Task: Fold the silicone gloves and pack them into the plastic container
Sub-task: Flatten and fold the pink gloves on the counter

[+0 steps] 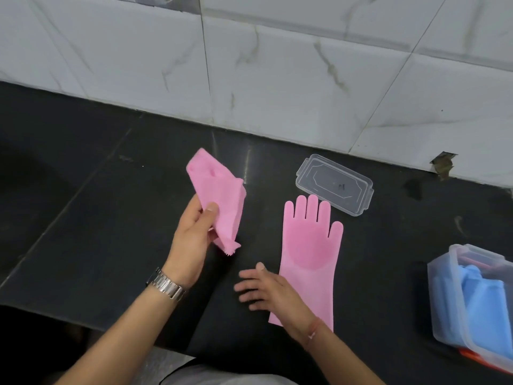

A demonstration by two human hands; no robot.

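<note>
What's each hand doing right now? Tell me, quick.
Left hand: holding the folded pink glove.
Right hand: open, holding nothing, fingers spread beside the flat pink glove.

The plastic container (472, 307) runs off the right edge, so its far side is unseen; the blue things inside it are blurred through the wall. The right hand (266, 290) is motion-blurred and its wrist covers the flat pink glove's (309, 245) cuff corner. The left hand (191, 240) hides part of the folded pink glove (219, 195).

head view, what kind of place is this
Probably a home kitchen counter: a dark stone countertop against white marble-look wall tiles, with pink dishwashing gloves and a clear plastic lid on it.
</note>
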